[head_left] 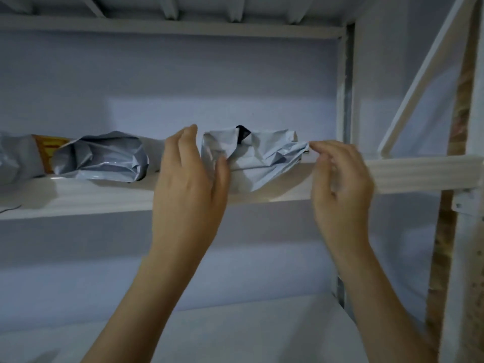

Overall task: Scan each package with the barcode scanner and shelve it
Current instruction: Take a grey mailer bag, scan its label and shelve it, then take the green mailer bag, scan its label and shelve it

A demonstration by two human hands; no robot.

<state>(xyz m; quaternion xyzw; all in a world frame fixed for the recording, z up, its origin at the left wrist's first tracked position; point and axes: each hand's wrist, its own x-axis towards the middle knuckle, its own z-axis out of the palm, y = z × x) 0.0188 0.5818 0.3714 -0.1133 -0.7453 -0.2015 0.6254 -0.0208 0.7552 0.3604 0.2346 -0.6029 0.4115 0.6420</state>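
Note:
A crumpled grey poly-mailer package [258, 159] lies on the white shelf [408, 174], and a dark patch shows at its top. Part of it hangs over the shelf's front edge. My left hand [188, 174] is raised at its left end with the fingers straight; the thumb touches the bag's front and the fingers stand apart from it. On the other side, my right hand [340, 179] has loosely curled fingers, and its fingertips touch the bag's right corner. No barcode scanner is in view.
Another grey mailer [104, 158] lies on the same shelf to the left. Further left is a package with an orange label [45, 150]. A shelf upright [345, 87] stands just right of the package. A lower shelf board [235, 331] is below, and another shelf level is above.

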